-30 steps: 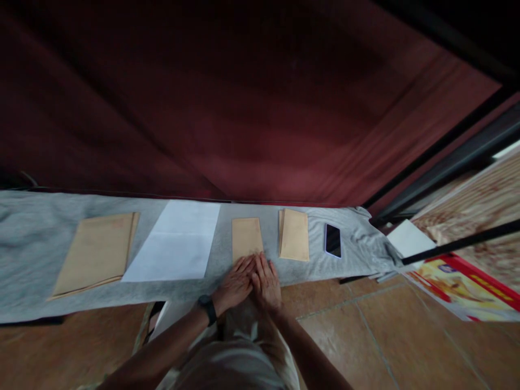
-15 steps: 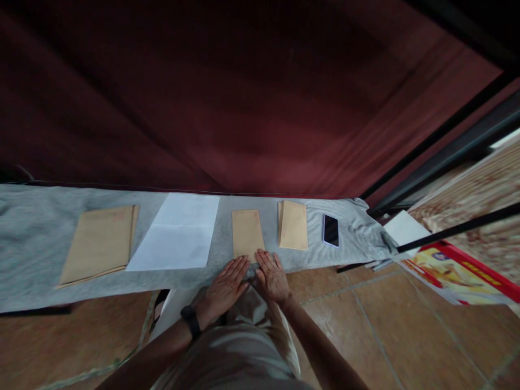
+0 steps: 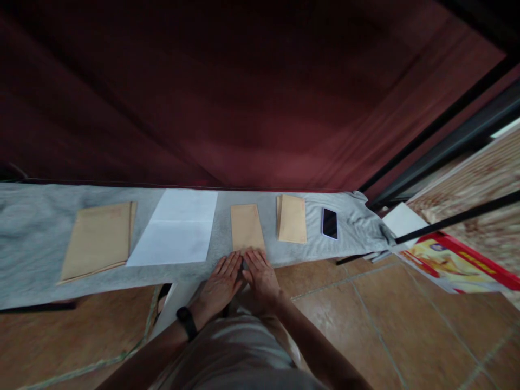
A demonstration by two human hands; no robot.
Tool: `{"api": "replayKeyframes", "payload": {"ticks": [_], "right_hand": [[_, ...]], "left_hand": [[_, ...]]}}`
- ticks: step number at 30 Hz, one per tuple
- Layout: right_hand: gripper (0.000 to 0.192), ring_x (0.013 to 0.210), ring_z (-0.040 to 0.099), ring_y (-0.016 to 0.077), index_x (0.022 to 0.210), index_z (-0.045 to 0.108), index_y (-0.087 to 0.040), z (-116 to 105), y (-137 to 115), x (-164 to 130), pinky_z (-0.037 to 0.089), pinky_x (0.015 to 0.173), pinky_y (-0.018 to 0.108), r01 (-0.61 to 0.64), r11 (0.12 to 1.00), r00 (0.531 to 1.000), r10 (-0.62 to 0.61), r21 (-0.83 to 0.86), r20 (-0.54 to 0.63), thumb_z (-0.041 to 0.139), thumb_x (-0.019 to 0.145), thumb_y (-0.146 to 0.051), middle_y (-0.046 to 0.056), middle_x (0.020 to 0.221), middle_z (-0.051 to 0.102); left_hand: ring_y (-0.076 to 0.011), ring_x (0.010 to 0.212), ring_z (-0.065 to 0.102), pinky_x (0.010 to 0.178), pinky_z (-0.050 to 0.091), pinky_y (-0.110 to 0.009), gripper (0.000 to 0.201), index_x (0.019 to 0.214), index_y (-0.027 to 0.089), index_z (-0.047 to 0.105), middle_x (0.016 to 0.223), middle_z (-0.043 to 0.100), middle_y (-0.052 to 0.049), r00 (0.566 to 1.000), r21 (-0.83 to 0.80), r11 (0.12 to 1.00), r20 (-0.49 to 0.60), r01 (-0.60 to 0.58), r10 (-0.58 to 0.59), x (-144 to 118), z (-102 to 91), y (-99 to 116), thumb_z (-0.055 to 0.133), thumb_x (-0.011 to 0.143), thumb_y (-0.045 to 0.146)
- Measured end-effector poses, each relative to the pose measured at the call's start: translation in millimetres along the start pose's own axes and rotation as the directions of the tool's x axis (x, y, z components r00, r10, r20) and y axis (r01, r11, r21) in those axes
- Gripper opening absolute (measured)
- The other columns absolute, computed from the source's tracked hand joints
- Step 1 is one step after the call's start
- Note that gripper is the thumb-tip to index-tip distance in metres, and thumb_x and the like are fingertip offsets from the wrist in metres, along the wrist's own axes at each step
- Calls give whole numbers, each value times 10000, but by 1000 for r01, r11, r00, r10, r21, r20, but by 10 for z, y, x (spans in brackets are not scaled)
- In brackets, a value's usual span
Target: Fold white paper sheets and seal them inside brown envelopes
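A brown paper envelope (image 3: 247, 226) lies flat on the grey cloth in front of me. My left hand (image 3: 224, 277) rests palm down on its near edge, fingers stretched out. Beside it my right hand (image 3: 260, 271) presses flat on the same edge, its fingers straight, nearly touching the left. Both hands cover the near end of the envelope. To the right is a small pile of brown envelopes (image 3: 293, 219). On the left, white paper sheets (image 3: 179, 230) with a crosswise fold line lie next to a larger pile of brown envelopes (image 3: 99, 238).
A phone (image 3: 329, 223) lies on the right part of the grey cloth (image 3: 32, 233). Behind the narrow surface hangs a dark red curtain (image 3: 252, 108). Black metal bars (image 3: 459, 216) and a red and yellow box (image 3: 459, 262) stand at the right, above the tiled floor (image 3: 337, 319).
My right hand has shifted left, closer to my left hand, along the envelope's near edge. The whole view has tilted slightly, so things sit a little higher.
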State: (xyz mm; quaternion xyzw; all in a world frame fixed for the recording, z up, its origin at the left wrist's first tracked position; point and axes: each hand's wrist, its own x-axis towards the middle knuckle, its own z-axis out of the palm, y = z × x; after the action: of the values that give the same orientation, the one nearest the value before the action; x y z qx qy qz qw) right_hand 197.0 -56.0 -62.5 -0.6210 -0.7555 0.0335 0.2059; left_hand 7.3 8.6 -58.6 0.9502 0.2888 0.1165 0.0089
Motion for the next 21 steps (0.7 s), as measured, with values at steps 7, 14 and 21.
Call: {"api": "replayKeyframes", "payload": {"ticks": [7, 14, 21], "right_hand": [[496, 1454, 418, 222, 1514, 446, -145, -18, 41, -32, 286, 1238, 445, -53, 998, 998, 53, -17, -15, 429, 1049, -314, 98, 1552, 483], [504, 1462, 410, 208, 1538, 408, -139, -185, 251, -180, 257, 1245, 456, -110, 993, 992, 107, -36, -66, 383, 1056, -285, 117, 1545, 488], [499, 1461, 410, 240, 1522, 436, -128, -196, 289, -204, 288, 1233, 497, -136, 989, 987, 129, -61, -100, 400, 1042, -258, 143, 1510, 528]], "left_hand": [[-257, 1495, 356, 1245, 250, -469, 599, 1558, 131, 359, 1586, 426, -146, 998, -25, 999, -61, -20, 19, -23, 53, -37, 409, 1008, 362], [-270, 1481, 381, 1235, 270, -469, 572, 1514, 112, 429, 1577, 435, -159, 997, -19, 1000, -71, -16, 14, -15, 48, -30, 423, 1002, 367], [-278, 1448, 434, 1209, 317, -474, 542, 1478, 106, 476, 1554, 467, -168, 996, -30, 999, -84, -17, 14, -9, 47, -24, 419, 1004, 364]]}}
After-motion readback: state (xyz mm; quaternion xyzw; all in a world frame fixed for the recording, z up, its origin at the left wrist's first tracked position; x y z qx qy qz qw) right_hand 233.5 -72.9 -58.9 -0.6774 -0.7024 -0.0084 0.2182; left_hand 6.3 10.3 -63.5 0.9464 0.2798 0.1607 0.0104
